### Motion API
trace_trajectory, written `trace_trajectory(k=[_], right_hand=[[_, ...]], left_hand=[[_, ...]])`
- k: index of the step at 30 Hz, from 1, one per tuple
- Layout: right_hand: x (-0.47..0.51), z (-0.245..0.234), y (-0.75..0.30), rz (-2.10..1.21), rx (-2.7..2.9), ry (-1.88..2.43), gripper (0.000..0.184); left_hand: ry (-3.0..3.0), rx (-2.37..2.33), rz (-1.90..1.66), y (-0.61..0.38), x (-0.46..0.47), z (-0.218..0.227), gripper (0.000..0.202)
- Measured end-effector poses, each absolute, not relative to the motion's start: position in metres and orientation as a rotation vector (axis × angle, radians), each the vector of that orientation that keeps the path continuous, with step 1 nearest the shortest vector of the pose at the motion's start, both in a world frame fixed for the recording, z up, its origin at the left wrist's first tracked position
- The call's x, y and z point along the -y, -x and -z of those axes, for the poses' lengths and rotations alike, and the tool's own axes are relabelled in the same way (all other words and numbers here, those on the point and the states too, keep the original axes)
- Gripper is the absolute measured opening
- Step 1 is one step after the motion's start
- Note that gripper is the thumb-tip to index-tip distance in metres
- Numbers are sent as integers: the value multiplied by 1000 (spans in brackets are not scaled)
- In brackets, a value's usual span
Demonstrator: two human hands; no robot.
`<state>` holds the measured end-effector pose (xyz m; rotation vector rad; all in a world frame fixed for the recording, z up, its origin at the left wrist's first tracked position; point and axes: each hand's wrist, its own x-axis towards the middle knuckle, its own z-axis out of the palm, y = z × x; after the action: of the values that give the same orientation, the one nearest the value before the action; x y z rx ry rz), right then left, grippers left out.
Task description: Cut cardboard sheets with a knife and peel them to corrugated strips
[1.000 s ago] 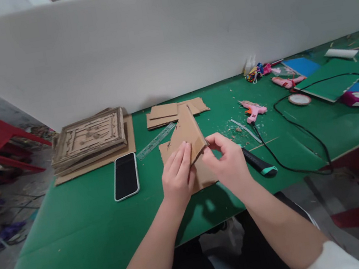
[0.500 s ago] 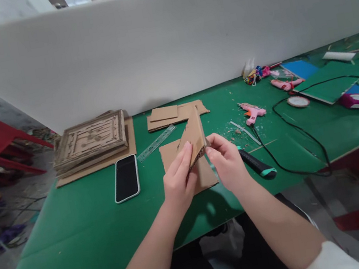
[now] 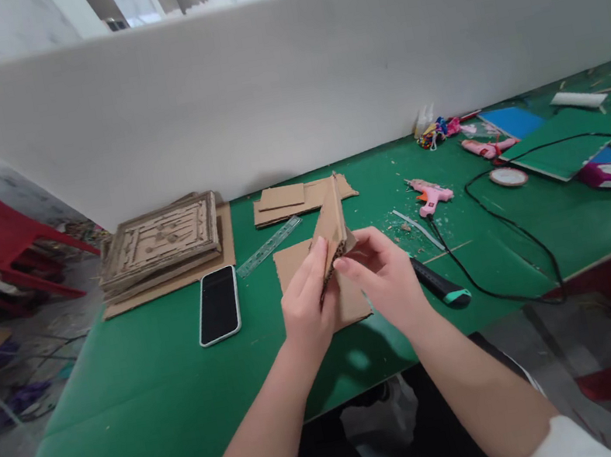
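Observation:
Between my two hands is a folded piece of cardboard (image 3: 330, 218), raised above the table and tilted, its corrugated edge turned toward me. My left hand (image 3: 306, 291) grips its left face, fingers on the outside. At the near right edge, my right hand (image 3: 383, 274) pinches the piece with the thumb at the corrugated end. Below lies a flat cardboard sheet (image 3: 291, 261), partly hidden by my hands. A utility knife (image 3: 439, 282) with a black and teal handle rests just right of my right hand. A clear ruler (image 3: 268, 246) lies to the left behind.
A phone (image 3: 218, 305) lies left, before stacked cardboard panels (image 3: 160, 242). Cardboard strips (image 3: 308, 195) lie at the back. Right are a pink glue gun (image 3: 430, 195) with a black cord (image 3: 511, 224), a tape roll (image 3: 508, 176) and a green board (image 3: 562, 144). A white partition (image 3: 258, 95) stands behind.
My right thumb has moved left and inward along the cardboard's near corrugated edge. The folded piece is turned slightly more upright. The camera view has shifted a little.

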<state>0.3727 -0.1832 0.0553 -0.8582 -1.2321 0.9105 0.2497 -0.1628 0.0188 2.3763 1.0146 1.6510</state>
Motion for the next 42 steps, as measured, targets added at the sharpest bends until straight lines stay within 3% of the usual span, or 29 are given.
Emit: trace_trajectory(k=[16, 28, 33, 36, 42], right_hand=[[182, -56, -379, -973, 1312, 825, 8], [186, -51, -372, -490, 1353, 1143, 4], [191, -60, -368, -380, 1249, 1117, 24], [195, -64, -369, -252, 1322, 1122, 15], [196, -62, -379, 93, 1559, 1129, 19]], left_hand=[[-2293, -980, -1508, -251, 163, -19, 48], [-2280, -974, -1555, -258, 166, -16, 45], [-2349, -946, -1654, -259, 162, -9, 46], [-2396, -894, -1684, -260, 160, -5, 48], [-2146, -688, -1234, -258, 169, -16, 54]])
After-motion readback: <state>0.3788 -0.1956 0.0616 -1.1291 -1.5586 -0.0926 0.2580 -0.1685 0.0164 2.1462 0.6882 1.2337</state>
